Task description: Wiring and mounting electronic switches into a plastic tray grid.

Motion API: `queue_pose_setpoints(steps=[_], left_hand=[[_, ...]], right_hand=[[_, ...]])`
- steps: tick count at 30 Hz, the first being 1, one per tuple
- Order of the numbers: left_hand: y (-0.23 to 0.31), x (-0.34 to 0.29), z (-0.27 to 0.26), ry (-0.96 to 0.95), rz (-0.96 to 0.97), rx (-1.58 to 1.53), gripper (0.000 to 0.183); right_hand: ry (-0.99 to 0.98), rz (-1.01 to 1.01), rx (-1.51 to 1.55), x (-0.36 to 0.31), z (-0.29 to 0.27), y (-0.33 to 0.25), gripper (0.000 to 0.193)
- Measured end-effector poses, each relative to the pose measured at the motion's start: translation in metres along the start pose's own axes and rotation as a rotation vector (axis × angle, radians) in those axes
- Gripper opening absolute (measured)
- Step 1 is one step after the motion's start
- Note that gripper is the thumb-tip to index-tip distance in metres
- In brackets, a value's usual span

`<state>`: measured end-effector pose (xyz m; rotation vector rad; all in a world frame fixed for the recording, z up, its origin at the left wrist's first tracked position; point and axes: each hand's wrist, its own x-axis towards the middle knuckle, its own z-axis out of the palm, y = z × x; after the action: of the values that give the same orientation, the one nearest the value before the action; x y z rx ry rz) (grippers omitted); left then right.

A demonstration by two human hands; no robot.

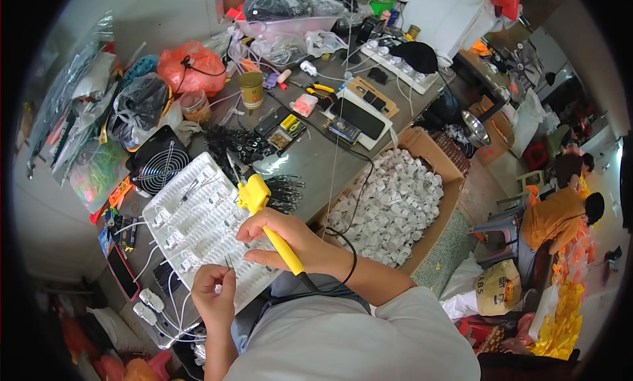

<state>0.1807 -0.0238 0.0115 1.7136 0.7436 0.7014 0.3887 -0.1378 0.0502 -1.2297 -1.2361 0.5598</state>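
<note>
My right hand (290, 239) grips a yellow soldering iron (258, 203) by its handle, its tip pointing up-left over a white ribbed tray (198, 226) on the grey table. My left hand (214, 292) pinches a small white part with thin wires close to the tray's near edge. Small white parts with wires lie in several of the tray's slots. A black cord runs from the iron's handle down past my wrist.
A small black fan (157, 163) stands left of the tray. A cardboard box (422, 183) full of white parts sits to the right. A phone (122, 270), bags, tins and a power strip (399, 68) crowd the table. Two people sit far right.
</note>
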Motion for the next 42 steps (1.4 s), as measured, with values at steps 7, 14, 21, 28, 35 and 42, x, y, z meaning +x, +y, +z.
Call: queue_pose_setpoints(steps=[7,14,21,28,35,42], left_hand=[[-0.005,-0.002,-0.006,0.061,-0.003,-0.004,0.008],[-0.010,0.002,-0.008,0.094,-0.016,-0.017,0.008],[-0.016,0.009,-0.011,0.105,-0.031,-0.035,0.008],[-0.022,0.016,-0.017,0.107,-0.026,-0.025,0.007],[-0.006,0.032,-0.017,0.075,-0.093,-0.042,0.006],[-0.007,0.043,-0.018,0.028,-0.099,-0.047,0.005]], right_hand=[[-0.063,0.002,-0.032,0.009,0.023,0.006,0.040],[-0.090,-0.030,-0.037,0.021,0.043,0.015,0.036],[-0.116,-0.004,-0.043,0.032,0.059,0.021,0.034],[-0.121,-0.006,0.031,0.043,0.067,0.031,0.037],[-0.093,0.006,0.168,0.044,0.067,0.045,0.047],[-0.087,0.056,0.223,0.048,0.063,0.050,0.049]])
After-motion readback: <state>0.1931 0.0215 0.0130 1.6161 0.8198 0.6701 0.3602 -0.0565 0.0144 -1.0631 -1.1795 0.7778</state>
